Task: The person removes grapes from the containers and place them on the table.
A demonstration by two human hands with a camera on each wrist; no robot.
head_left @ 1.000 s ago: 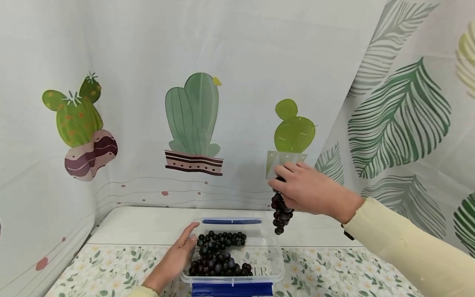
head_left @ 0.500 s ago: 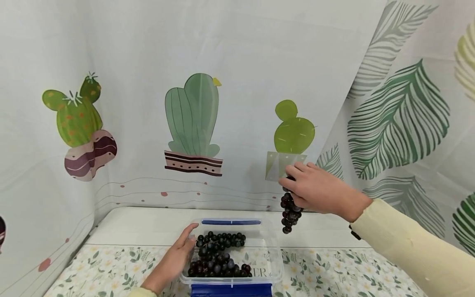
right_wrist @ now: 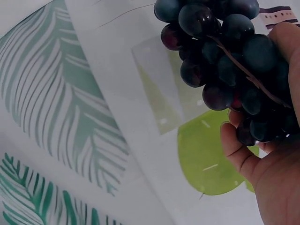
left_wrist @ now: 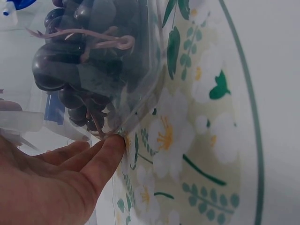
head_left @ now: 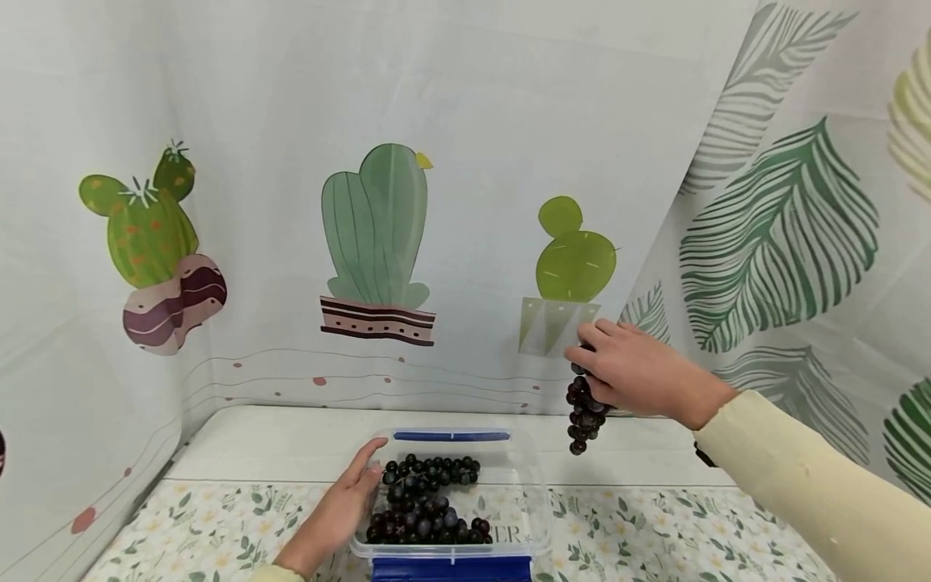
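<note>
My right hand (head_left: 625, 364) holds up a bunch of dark grapes (head_left: 585, 416) by its upper part. The bunch hangs in the air to the right of a clear plastic container (head_left: 538, 517). In the right wrist view, fingers curl around the dark grapes (right_wrist: 229, 65), and a brown stem shows among them. More dark grapes (head_left: 429, 493) lie inside the container, mostly in its left part. My left hand (head_left: 338, 505) rests against the container's left wall. In the left wrist view its fingers (left_wrist: 110, 152) lie fairly straight, touching the wall low down.
A floral cloth (head_left: 633, 533) covers the near part of the table, with a plain white strip (head_left: 291, 436) behind it. Blue clasps (head_left: 451, 568) sit on the container's near and far sides. A curtain (head_left: 480, 202) printed with cacti and leaves stands behind and at the sides.
My right hand has moved a little to the right with the bunch of grapes, farther from the container. The left hand and the container stay put.
</note>
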